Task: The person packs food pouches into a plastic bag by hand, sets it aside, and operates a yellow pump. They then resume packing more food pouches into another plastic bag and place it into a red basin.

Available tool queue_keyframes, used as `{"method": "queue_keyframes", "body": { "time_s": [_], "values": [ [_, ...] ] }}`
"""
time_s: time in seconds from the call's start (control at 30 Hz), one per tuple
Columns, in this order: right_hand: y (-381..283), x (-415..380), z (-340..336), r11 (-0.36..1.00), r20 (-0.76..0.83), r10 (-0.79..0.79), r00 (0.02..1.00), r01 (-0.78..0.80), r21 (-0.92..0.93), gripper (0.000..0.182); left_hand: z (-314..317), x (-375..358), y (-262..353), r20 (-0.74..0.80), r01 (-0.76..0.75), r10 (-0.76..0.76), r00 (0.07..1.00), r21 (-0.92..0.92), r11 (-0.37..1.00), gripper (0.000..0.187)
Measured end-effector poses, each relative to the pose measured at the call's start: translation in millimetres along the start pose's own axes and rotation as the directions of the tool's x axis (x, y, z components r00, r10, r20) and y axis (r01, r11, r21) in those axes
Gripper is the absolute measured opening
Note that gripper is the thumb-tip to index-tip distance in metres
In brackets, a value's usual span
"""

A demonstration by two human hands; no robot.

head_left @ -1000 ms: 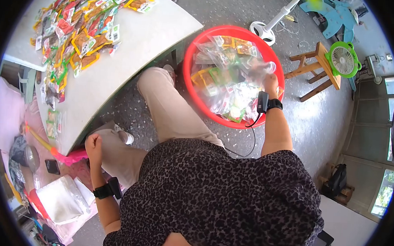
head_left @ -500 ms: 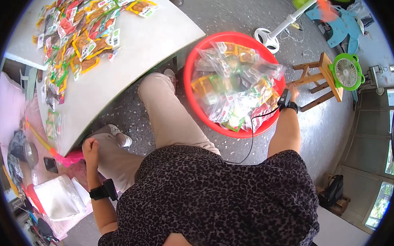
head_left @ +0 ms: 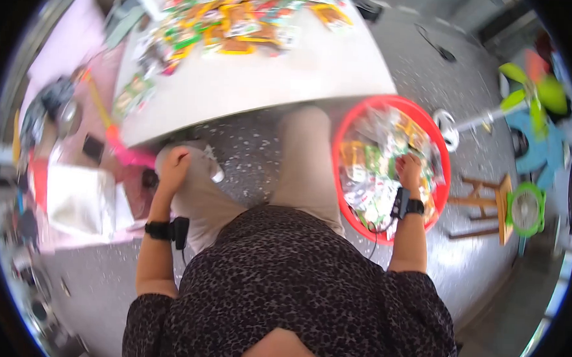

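Note:
My left hand (head_left: 174, 166) is closed in a loose fist over my left thigh, with nothing visible in it. Above the packets in the red tub (head_left: 447, 161), my right hand (head_left: 409, 168) has its fingers curled; whether they hold anything is too blurred to tell. Clear and coloured food packets (head_left: 377, 198) fill much of the tub. More yellow, green and red packets (head_left: 238, 20) lie heaped on the white table (head_left: 271, 72) ahead.
To the right are a wooden stool (head_left: 505, 210), a green fan (head_left: 526, 210) and a white stand (head_left: 477, 121) with green blades. A pink cloth (head_left: 134, 156), a dark phone (head_left: 93, 147) and white sheets (head_left: 78, 198) are at the left. A cable hangs near my right wrist.
The view has swung, so the table and tub appear farther right. My right hand has moved from the tub's right rim to over the packets. My left hand remains closed.

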State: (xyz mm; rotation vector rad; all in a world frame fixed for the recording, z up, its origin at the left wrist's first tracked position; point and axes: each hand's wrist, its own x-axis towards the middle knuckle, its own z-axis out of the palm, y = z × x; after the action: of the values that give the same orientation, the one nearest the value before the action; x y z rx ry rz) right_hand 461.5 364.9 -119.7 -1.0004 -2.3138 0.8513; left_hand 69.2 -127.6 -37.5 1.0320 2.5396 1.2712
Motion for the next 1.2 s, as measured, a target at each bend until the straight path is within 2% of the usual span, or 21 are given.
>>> {"method": "queue_keyframes", "body": {
  "time_s": [0.03, 0.07, 0.13, 0.2, 0.23, 0.27, 0.3, 0.33, 0.37, 0.43, 0.47, 0.53, 0.6, 0.63, 0.67, 0.7, 0.8, 0.87, 0.97, 1.17, 1.2],
  "values": [
    [-19, 15, 17, 0.818, -0.029, 0.341, 0.94, -0.281, 0.502, 0.011, -4, 0, 10, 0.03, 0.079, -0.081, 0.996, 0.043, 0.996, 0.011],
    [-94, 25, 10, 0.573, 0.101, 0.516, 0.851, -0.43, 0.697, 0.011, -6, 0, 11, 0.036, 0.109, -0.109, 0.993, 0.001, 0.994, 0.011],
    [-149, 39, 32, 0.688, 0.086, 0.378, 0.922, -0.342, 0.64, 0.014, -9, -3, 15, -0.024, 0.06, -0.06, 0.998, 0.012, 0.998, 0.012],
    [-210, 40, 55, 0.805, 0.145, 0.23, 0.962, -0.272, 0.527, 0.014, -16, -6, 21, 0.006, 0.168, -0.168, 0.986, -0.043, 0.985, 0.014],
    [-188, 50, 80, 0.884, 0.178, -0.014, 0.984, -0.071, 0.463, 0.013, -21, -7, 19, -0.034, 0.169, -0.171, 0.985, -0.069, 0.983, 0.014],
    [-207, 44, 96, 0.885, 0.197, -0.058, 0.979, -0.041, 0.464, 0.013, -23, -8, 16, -0.065, 0.164, -0.171, 0.983, -0.097, 0.982, 0.014],
    [-232, 36, 108, 0.934, 0.159, -0.197, 0.967, 0.136, 0.33, 0.013, -29, -9, 15, -0.089, 0.153, -0.165, 0.982, -0.126, 0.98, 0.014],
    [-251, 29, 117, 0.934, 0.132, -0.333, 0.934, 0.307, 0.184, 0.013, -40, -11, 13, -0.136, 0.155, -0.172, 0.976, -0.127, 0.98, 0.014],
    [-256, 27, 128, 0.898, 0.117, -0.432, 0.894, 0.414, 0.149, 0.014, -55, -12, 20, -0.18, 0.156, -0.178, 0.967, -0.129, 0.979, 0.014],
    [-259, 22, 151, 0.791, 0.095, -0.612, 0.785, 0.607, 0.074, 0.016, -82, -14, 21, -0.329, 0.122, -0.142, 0.934, -0.083, 0.989, 0.015],
    [-264, 19, 154, 0.758, 0.115, -0.648, 0.753, 0.653, -0.004, 0.017, -99, -16, 20, -0.39, 0.166, -0.183, 0.902, -0.077, 0.983, 0.015],
    [-271, 12, 158, 0.67, 0.162, -0.706, 0.689, 0.725, -0.161, 0.019, -135, -22, 10, -0.527, 0.249, -0.164, 0.834, 0.095, 0.964, 0.013],
    [-269, 12, 162, 0.69, 0.171, -0.681, 0.712, 0.702, -0.178, 0.021, -166, -30, -33, -0.681, 0.247, -0.155, 0.716, 0.04, 0.968, 0.015],
    [-268, 12, 162, 0.697, 0.177, -0.668, 0.723, 0.691, -0.192, 0.021, -187, -40, -40, -0.731, 0.388, -0.076, 0.679, 0.269, 0.882, 0.018],
    [-268, 13, 162, 0.705, 0.179, -0.654, 0.735, 0.678, -0.207, 0.022, -202, -51, -72, -0.773, 0.47, 0.006, 0.634, 0.391, 0.791, 0.023],
    [-268, 13, 162, 0.703, 0.181, -0.654, 0.735, 0.678, -0.212, 0.022, -219, -61, -97, -0.774, 0.562, -0.035, 0.633, 0.428, 0.708, 0.029],
    [-269, 14, 161, 0.702, 0.184, -0.65, 0.737, 0.675, -0.227, 0.022, -251, -88, -142, -0.704, 0.817, -0.449, 0.551, 0.344, 0.463, 0.052],
    [-271, 12, 160, 0.706, 0.187, -0.641, 0.744, 0.668, -0.236, 0.021, -252, -102, -155, -0.611, 0.87, -0.624, 0.488, 0.285, 0.402, 0.048],
    [-275, 11, 159, 0.678, 0.132, -0.695, 0.707, 0.705, -0.21, 0.019, -260, -104, -158, -0.456, 0.828, -0.692, 0.56, 0.334, 0.45, 0.039],
    [-273, 13, 161, 0.695, 0.144, -0.677, 0.722, 0.691, -0.2, 0.019, -259, -106, -164, -0.6, 0.846, -0.6, 0.53, 0.323, 0.424, 0.027],
    [-274, 13, 161, 0.692, 0.143, -0.679, 0.72, 0.693, -0.204, 0.019, -259, -107, -160, -0.603, 0.838, -0.593, 0.534, 0.283, 0.467, 0.029]
  ]
}}
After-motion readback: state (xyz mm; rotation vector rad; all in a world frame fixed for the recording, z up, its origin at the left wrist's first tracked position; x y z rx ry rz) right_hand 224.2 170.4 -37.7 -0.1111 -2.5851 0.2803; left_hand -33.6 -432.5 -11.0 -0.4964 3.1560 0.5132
